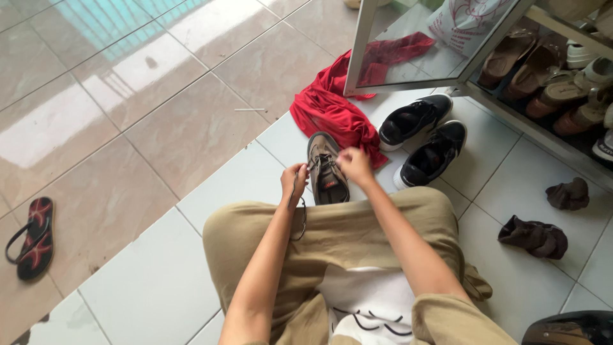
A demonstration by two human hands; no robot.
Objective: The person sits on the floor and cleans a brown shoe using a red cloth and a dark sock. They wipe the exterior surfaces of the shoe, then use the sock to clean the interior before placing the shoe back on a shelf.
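A red cloth (pixel 335 108) lies crumpled on the tiled floor (pixel 159 128) at twelve o'clock. A pair of black sneakers (pixel 424 137) sits at one o'clock, just beside it. A shoe rack (pixel 549 83) holding sandals fills two o'clock. Two dark socks (pixel 549 220) lie apart at three o'clock. A red-and-black flip-flop (pixel 33 236) rests at nine o'clock.

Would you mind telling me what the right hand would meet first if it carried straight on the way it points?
Probably the red cloth just beyond the right hand; depth is unclear.
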